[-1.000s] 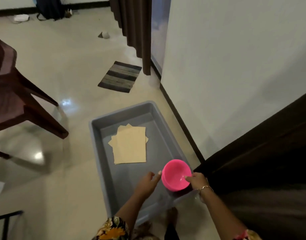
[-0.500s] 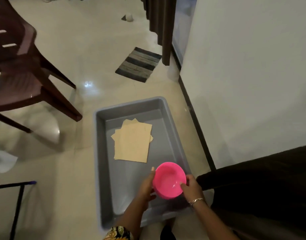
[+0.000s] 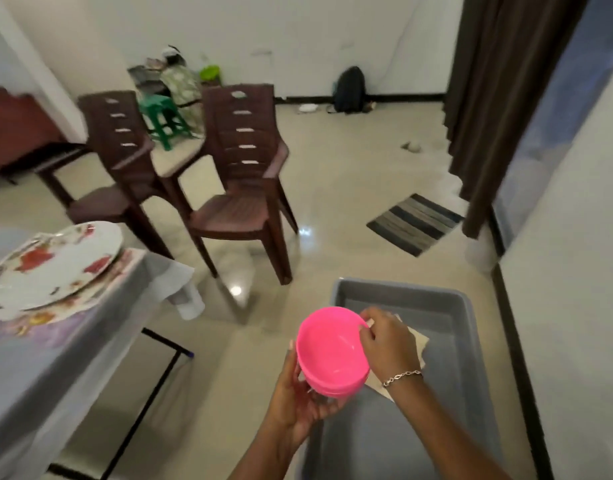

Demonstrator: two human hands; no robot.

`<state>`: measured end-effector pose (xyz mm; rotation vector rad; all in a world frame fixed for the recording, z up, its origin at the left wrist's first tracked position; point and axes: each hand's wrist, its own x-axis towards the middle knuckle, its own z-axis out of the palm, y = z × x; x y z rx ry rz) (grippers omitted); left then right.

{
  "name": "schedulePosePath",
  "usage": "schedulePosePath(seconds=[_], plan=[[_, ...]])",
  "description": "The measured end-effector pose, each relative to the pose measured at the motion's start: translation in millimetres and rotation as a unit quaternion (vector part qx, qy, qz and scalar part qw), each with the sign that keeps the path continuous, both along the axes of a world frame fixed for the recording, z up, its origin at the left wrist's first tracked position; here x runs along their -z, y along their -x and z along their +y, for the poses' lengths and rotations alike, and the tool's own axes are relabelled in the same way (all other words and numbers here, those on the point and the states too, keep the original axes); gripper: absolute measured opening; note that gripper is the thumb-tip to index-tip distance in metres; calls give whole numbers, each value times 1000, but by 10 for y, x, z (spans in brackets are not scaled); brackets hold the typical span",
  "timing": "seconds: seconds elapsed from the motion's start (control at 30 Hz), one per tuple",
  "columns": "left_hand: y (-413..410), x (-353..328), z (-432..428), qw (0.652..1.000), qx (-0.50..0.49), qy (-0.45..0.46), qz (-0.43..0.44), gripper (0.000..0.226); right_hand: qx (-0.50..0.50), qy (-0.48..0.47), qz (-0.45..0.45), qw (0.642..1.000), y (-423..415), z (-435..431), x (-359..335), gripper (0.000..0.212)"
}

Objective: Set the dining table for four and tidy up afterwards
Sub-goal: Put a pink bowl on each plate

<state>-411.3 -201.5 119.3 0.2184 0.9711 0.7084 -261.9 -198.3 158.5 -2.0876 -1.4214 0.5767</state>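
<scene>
I hold a small stack of pink plastic bowls (image 3: 327, 348) in front of me, above the floor. My left hand (image 3: 298, 400) cups the stack from below. My right hand (image 3: 388, 344) pinches the rim of the top bowl on its right side. Below and to the right lies a grey plastic tub (image 3: 464, 306) on the floor, with tan paper napkins (image 3: 417, 341) partly hidden behind my right hand. At the left, the dining table (image 3: 55, 362) carries a white plate with red flowers (image 3: 55, 265) on a floral mat.
Two dark brown plastic chairs (image 3: 242, 188) stand beyond the table. A striped doormat (image 3: 414, 223) lies by a dark curtain (image 3: 506, 98) at the right. A green stool (image 3: 163, 116) and a black backpack (image 3: 348, 90) are near the far wall.
The bowls have risen out of the grey tub in both my hands. My view has swung up and left, so the table, the plate and the chairs now show.
</scene>
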Motion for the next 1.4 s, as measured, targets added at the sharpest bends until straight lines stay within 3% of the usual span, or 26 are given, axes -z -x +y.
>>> schedulePosePath(seconds=[0.17,0.43,0.7,0.83,0.97,1.23,1.4], plan=[[805,-195,269,995,-1,-61,-73,115,-69,-54,-25,996,794,404,-261,12],[2362,-102,971,993,-46,-87,-66,106,-56,-77,42,995,2215,1156,-333,3],[3551,-215,1584,983,-139,-106,-64,106,-5,-65,243,968,3007,1916,-682,6],[3766,-256,1899,967,-198,-118,-110,115,-8,2,368,930,3161,2280,-825,6],[3892,-286,2252,958,-236,-118,-114,107,16,50,434,899,3236,2677,-764,9],[3814,-247,3419,917,-301,-146,-218,116,-7,65,444,894,3047,3907,-543,7],[3477,-400,4378,910,-370,-137,-127,127,-59,91,408,907,2726,4963,-531,7]])
